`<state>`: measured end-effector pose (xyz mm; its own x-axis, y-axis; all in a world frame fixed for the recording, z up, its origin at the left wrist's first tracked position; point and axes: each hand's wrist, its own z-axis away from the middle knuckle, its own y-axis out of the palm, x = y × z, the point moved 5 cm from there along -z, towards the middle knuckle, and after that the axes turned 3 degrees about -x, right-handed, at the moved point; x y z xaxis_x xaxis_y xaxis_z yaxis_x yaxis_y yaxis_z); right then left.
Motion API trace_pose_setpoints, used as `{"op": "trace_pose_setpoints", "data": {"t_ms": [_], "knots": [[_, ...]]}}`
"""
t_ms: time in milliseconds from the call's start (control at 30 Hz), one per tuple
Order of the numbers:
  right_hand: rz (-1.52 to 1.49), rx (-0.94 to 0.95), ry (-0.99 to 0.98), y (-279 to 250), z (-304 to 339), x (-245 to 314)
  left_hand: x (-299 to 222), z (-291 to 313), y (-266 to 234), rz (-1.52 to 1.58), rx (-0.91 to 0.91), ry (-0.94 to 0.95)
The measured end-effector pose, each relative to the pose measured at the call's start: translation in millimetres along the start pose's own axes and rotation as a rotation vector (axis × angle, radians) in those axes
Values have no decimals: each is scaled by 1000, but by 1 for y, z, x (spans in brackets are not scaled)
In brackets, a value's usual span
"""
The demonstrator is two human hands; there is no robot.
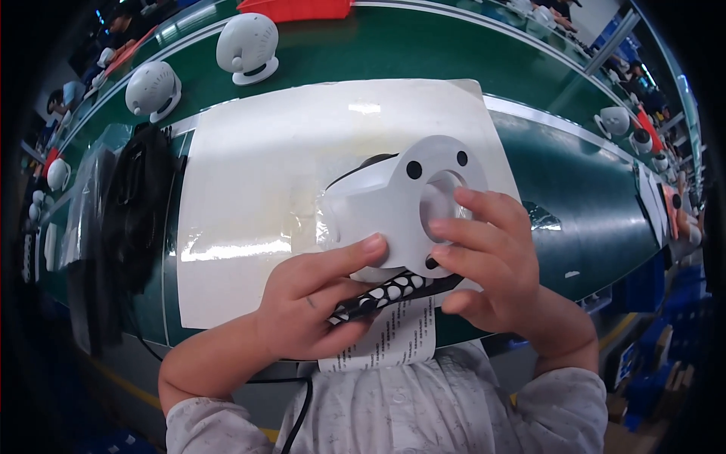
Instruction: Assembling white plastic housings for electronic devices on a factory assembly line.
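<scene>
My left hand [314, 303] grips a white plastic housing [370, 208], thumb on its side, and a black sticker strip with white round gaps [386, 295] between its fingers. The housing lies tilted over a white mat, its ring-shaped base [446, 151] turned upward. Black round pads [414, 169] sit on the ring, one of them beside a fingertip of my right hand [491, 257]. That hand's fingers are spread over the ring and its opening, with the lowest digit held apart below. A printed white backing paper [393, 337] hangs under the strip, toward my lap.
Two white round-headed devices on stands [248, 45] are at the back left, near a red tray [295, 9]. Dark bags [140, 204] lie left of the mat [234, 174]. More white devices [614, 119] stand at far right. People work along the other benches.
</scene>
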<state>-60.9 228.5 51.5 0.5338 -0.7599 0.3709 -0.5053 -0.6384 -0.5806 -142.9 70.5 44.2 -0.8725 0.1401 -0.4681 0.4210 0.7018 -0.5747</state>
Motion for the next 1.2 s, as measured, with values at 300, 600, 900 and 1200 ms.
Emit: {"op": "trace_pose_setpoints", "data": {"t_ms": [300,600,900,1200], "knots": [[589,381,-5,6,5,27,6,1,-2,31,-18,27],[-3,-41,42,3,-22,25,-1,16,-1,-33,38,71],[-211,0,-46,28,-10,38,-4,26,7,-93,53,116],[-245,-60,-30,32,-2,41,-8,33,14,-115,93,124]]}}
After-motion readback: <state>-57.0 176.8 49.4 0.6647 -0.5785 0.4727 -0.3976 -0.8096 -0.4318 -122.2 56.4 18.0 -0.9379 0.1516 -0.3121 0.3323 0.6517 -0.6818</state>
